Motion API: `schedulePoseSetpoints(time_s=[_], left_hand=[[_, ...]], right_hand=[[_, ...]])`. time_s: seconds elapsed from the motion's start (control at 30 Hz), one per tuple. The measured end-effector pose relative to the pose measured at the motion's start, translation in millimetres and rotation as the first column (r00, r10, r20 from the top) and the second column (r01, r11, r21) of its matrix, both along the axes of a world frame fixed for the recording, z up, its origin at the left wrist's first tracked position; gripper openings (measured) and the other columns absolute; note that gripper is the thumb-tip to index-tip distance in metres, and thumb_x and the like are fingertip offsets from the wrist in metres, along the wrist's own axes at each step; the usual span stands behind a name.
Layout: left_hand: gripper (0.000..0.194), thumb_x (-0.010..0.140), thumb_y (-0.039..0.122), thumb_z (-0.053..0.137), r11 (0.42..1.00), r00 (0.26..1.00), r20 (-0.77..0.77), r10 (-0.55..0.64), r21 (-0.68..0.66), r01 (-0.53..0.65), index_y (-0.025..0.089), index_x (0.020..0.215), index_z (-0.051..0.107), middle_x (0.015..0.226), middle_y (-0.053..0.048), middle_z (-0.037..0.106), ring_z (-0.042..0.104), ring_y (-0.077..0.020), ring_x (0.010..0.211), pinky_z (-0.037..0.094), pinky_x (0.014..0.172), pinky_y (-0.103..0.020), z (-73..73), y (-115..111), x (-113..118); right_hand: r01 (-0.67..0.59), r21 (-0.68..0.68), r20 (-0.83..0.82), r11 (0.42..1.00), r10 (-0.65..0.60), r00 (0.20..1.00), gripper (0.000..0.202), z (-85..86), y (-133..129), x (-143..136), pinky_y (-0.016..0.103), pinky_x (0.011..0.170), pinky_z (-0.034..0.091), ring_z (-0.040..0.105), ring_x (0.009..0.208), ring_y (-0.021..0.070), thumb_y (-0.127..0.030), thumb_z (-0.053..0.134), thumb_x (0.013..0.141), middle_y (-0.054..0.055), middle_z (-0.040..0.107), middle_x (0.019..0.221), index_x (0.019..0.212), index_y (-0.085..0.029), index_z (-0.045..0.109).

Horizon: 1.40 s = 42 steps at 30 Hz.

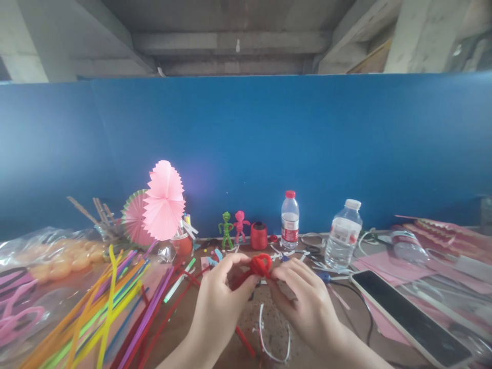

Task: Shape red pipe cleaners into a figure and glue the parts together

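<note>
Both hands meet over the middle of the table around a looped, coiled red pipe cleaner (261, 265). My left hand (225, 292) pinches its left side between thumb and fingers. On the right side, the fingertips of my right hand (303, 297) are closed on the same red piece. Part of it is hidden behind the fingers. Below the hands a bent white pipe cleaner (274, 356) lies on the table. Beyond them stand a green figure (226, 229) and a pink figure (240, 225), both of twisted pipe cleaners, beside a red thread spool (259, 236).
Many coloured pipe cleaners (100, 307) spread across the left. A pink paper fan (164, 200) rises behind them. Two water bottles (290, 225) stand at the back right, near a phone (407, 318) lying on pink paper (384, 266). A blue partition (246, 143) closes off the back.
</note>
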<state>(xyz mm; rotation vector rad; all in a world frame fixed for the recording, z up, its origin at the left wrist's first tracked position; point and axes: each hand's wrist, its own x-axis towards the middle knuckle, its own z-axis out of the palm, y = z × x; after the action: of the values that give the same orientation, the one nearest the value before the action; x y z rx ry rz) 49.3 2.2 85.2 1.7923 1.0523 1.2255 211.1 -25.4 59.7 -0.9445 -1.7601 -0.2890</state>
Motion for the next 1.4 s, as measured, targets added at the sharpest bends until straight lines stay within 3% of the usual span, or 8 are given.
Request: schedulePoseSetpoints(time_s=[0.3, 0.5, 0.83, 0.97, 1.07, 1.13, 1.23, 1.4], left_hand=[[0.009, 0.074, 0.018, 0.07, 0.957, 0.958, 0.281, -0.054, -0.259, 0.13, 0.017, 0.082, 0.068, 0.073, 0.0, 0.068, 0.059, -0.0095, 0.058, 0.047, 0.055, -0.017, 6.7, -5, 2], [0.013, 0.073, 0.023, 0.073, 0.73, 0.83, 0.549, -0.1, -0.526, 0.436, 0.011, 0.073, 0.067, 0.053, 0.001, 0.059, 0.05, -0.0037, 0.043, 0.041, 0.043, -0.01, -2.4, 5, 2], [0.009, 0.08, 0.015, 0.066, 0.577, 0.74, 0.673, 0.009, -0.607, 0.546, 0.01, 0.073, 0.065, 0.064, -0.002, 0.061, 0.053, -0.0034, 0.046, 0.048, 0.047, -0.01, 3.7, -7, 7], [0.006, 0.075, 0.011, 0.07, 0.641, 0.721, 0.692, 0.023, -0.564, 0.521, 0.012, 0.076, 0.064, 0.066, -0.001, 0.062, 0.058, -0.0066, 0.054, 0.05, 0.054, -0.014, 3.5, -11, 9], [0.011, 0.075, 0.014, 0.071, 0.731, 0.736, 0.674, -0.055, -0.475, 0.49, 0.015, 0.078, 0.06, 0.072, 0.0, 0.064, 0.06, -0.0095, 0.063, 0.051, 0.063, -0.019, 1.9, -12, 10], [0.012, 0.077, 0.016, 0.07, 0.807, 0.778, 0.617, -0.114, -0.399, 0.435, 0.017, 0.08, 0.059, 0.078, 0.0, 0.064, 0.059, -0.0108, 0.069, 0.05, 0.068, -0.021, 0.5, -13, 11], [0.008, 0.078, 0.017, 0.068, 0.911, 0.891, 0.437, -0.122, -0.308, 0.275, 0.018, 0.081, 0.061, 0.08, 0.0, 0.063, 0.058, -0.013, 0.074, 0.048, 0.068, -0.022, -1.3, -13, 11], [0.004, 0.077, 0.016, 0.066, 0.953, 0.955, 0.281, -0.092, -0.253, 0.167, 0.019, 0.078, 0.064, 0.078, 0.001, 0.064, 0.058, -0.0136, 0.072, 0.049, 0.066, -0.021, -0.6, -13, 11]], right_hand=[[0.031, 0.001, -0.023, 1.0, -0.031, 0.999, 0.017, -3.5, 2, 3, 0.028, 0.058, 0.04, 0.048, 0.062, 0.0158, -0.006, 0.052, 0.083, 0.001, 0.055, 0.066, 0.074, -0.02, 0.052], [0.005, -0.026, -0.112, 1.0, -0.008, 0.994, 0.016, 3.7, -3, 1, 0.028, 0.061, 0.045, 0.055, 0.067, 0.0162, -0.005, 0.051, 0.083, 0.002, 0.059, 0.074, 0.081, -0.021, 0.052], [-0.006, 0.051, -0.138, 0.999, 0.013, 0.99, 0.028, -3.1, -5, 4, 0.027, 0.068, 0.05, 0.06, 0.078, 0.0159, 0.002, 0.048, 0.082, 0.004, 0.059, 0.086, 0.092, -0.023, 0.057], [-0.145, -0.182, -0.389, 0.973, 0.064, 0.919, 0.017, 1.3, -8, -5, 0.028, 0.062, 0.053, 0.062, 0.069, 0.0157, -0.009, 0.053, 0.081, 0.001, 0.06, 0.08, 0.09, -0.023, 0.052], [-0.364, -0.381, -0.628, 0.85, 0.051, 0.776, 0.023, 7.8, -11, -12, 0.028, 0.059, 0.057, 0.067, 0.075, 0.0177, -0.016, 0.058, 0.078, 0.003, 0.065, 0.088, 0.097, -0.024, 0.049], [-0.449, -0.398, -0.691, 0.8, 0.06, 0.72, 0.026, 11.5, -11, -15, 0.028, 0.061, 0.057, 0.068, 0.079, 0.0183, -0.017, 0.059, 0.075, 0.004, 0.067, 0.093, 0.098, -0.024, 0.05], [-0.477, -0.361, -0.724, 0.801, 0.081, 0.685, 0.02, 14.7, -10, -16, 0.028, 0.064, 0.057, 0.068, 0.079, 0.0179, -0.017, 0.058, 0.075, 0.003, 0.069, 0.087, 0.093, -0.022, 0.053], [-0.464, -0.344, -0.729, 0.816, 0.08, 0.68, 0.022, 16.3, -8, -15, 0.029, 0.069, 0.057, 0.068, 0.078, 0.0177, -0.016, 0.062, 0.069, 0.002, 0.069, 0.083, 0.089, -0.022, 0.055]])
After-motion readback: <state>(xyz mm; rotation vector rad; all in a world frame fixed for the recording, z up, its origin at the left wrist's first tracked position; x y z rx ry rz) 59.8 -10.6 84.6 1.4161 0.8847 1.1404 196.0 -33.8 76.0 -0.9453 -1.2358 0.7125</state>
